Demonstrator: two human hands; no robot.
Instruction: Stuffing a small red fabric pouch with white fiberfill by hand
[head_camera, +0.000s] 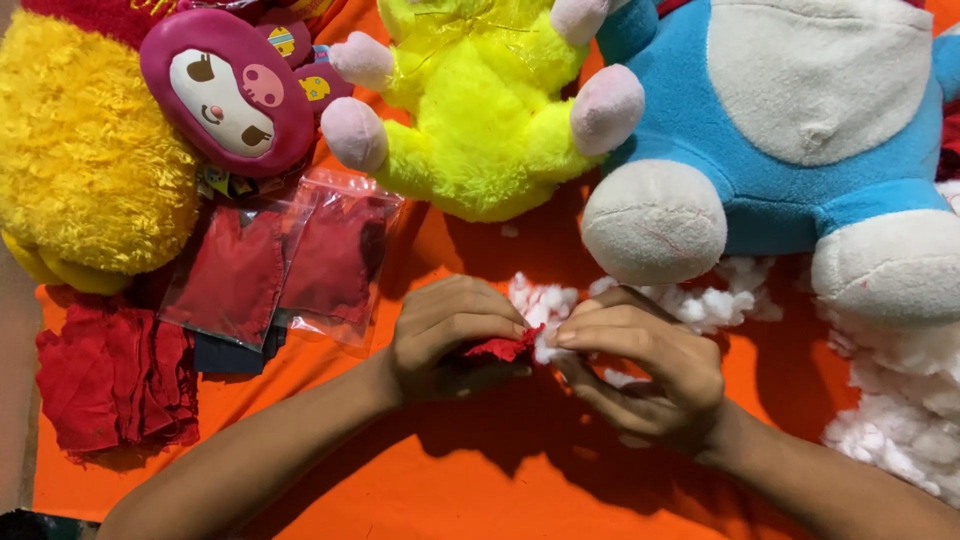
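Observation:
My left hand (445, 335) pinches a small red fabric piece (500, 348) at the middle of the orange cloth (420, 480). My right hand (645, 365) meets it from the right, its fingertips closed on a tuft of white stuffing (545, 345) pressed against the red piece. More white stuffing (545, 300) lies just behind both hands. My forearms reach in from the bottom edge.
Plush toys line the far side: a yellow one (90, 160), a pink-faced one (225, 90), a neon yellow one (480, 110) and a blue and white one (780, 130). Two clear bags of red fabric (280, 265) and a red fabric stack (115, 375) lie left. A stuffing pile (900, 400) lies right.

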